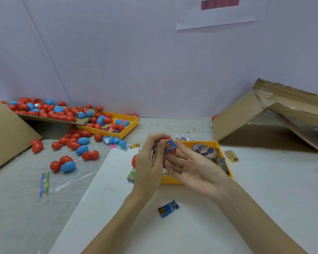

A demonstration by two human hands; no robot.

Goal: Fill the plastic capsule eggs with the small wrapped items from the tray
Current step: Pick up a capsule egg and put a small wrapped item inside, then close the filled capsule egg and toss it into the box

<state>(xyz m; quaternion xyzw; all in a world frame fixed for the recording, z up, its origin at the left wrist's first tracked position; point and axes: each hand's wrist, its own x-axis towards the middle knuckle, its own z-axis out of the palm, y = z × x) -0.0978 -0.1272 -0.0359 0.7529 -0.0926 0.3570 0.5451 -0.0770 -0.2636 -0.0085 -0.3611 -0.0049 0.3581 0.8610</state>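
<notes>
My left hand (151,162) holds up a red capsule egg half (171,143) with a blue wrapped item (170,146) pushed into it, its thumb and fingers curled around both. My right hand (196,165) lies palm up just to the right, fingers straight, with the fingertips touching the egg and the wrapper. Behind both hands stands the yellow tray (222,153) of wrapped items. Another blue wrapped item (168,208) lies on the white sheet in front. A red egg half (134,160) shows just left of my left hand.
Several red and blue eggs (70,143) lie scattered at the left, more on a cardboard flap (44,109) and in a second yellow tray (130,125). An open cardboard box (264,121) lies at the right. Loose wrappers (231,155) and a clear bag (44,184) lie about.
</notes>
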